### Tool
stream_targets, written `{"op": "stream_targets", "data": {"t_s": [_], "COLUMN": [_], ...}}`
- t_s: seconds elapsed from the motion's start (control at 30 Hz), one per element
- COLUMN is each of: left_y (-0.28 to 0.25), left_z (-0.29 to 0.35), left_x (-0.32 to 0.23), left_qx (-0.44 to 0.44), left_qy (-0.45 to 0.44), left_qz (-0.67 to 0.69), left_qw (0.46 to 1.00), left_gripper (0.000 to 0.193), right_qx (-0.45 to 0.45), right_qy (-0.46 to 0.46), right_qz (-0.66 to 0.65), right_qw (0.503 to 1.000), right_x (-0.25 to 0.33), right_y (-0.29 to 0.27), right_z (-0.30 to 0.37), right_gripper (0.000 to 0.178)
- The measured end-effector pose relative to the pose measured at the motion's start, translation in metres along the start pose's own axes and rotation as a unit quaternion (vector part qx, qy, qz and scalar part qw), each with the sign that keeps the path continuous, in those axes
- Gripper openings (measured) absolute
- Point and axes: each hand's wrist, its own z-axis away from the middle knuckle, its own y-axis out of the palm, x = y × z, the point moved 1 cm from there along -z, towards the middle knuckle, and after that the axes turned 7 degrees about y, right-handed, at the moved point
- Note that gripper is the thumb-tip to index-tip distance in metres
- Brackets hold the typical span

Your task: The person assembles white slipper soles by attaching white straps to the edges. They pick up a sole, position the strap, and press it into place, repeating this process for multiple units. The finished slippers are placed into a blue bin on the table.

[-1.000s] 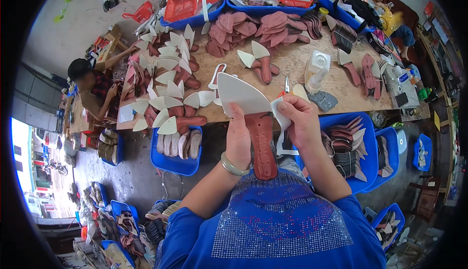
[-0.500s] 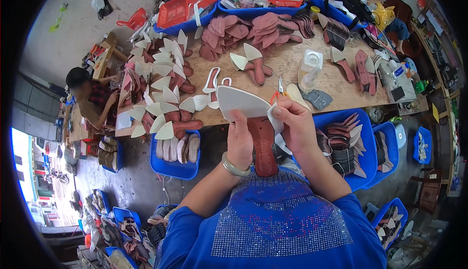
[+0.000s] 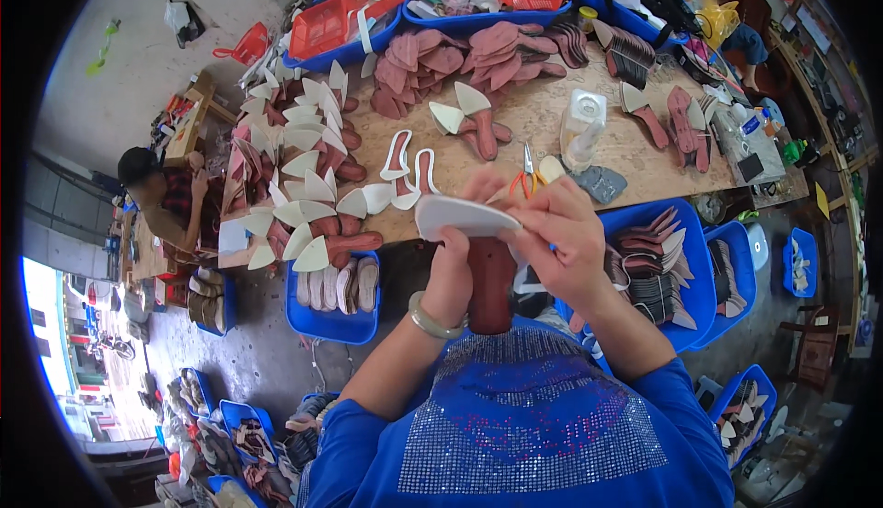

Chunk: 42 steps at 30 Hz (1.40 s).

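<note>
Since half a second ago, that reddish-brown sole piece has tipped so its white toe shows nearly edge-on, and some blurred fingers now poke up behind it. It's held up by the near edge of the surface. Left hand has it clamped, thumb on the near face. Right hand has its fingers pinched tight at the toe's right corner. Orange-handled snips lie just beyond, near that same edge.
</note>
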Motion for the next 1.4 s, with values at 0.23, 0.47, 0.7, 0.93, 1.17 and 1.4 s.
{"op": "stream_targets", "data": {"t_s": [0.23,0.47,0.7,0.93,1.17,1.4], "left_y": [0.002,0.002,-0.004,-0.026,-0.031,-0.035], "left_z": [-0.003,0.003,0.001,0.005,0.014,0.02], "left_x": [-0.006,-0.02,-0.031,-0.038,-0.046,-0.031], "left_qx": [-0.017,-0.097,-0.134,-0.085,-0.042,0.04], "left_qy": [0.013,0.022,0.042,0.059,0.078,0.08], "left_qz": [0.089,0.115,0.074,-0.025,-0.095,0.052], "left_qw": [0.996,0.988,0.987,0.994,0.992,0.995], "left_gripper": [0.084,0.084,0.075,0.086,0.085,0.083], "right_qx": [-0.024,-0.01,0.081,0.046,0.088,0.187], "right_qy": [0.287,0.192,0.44,0.431,0.435,0.22], "right_qz": [-0.338,-0.164,-0.544,-0.462,-0.358,-0.162], "right_qw": [0.896,0.967,0.71,0.773,0.821,0.944], "right_x": [0.001,-0.006,-0.021,0.002,0.01,0.014], "right_y": [0.035,0.032,0.055,0.065,0.062,0.053], "right_z": [0.016,0.032,0.056,0.06,0.057,0.044], "right_gripper": [0.015,0.019,0.018,0.019,0.016,0.016]}}
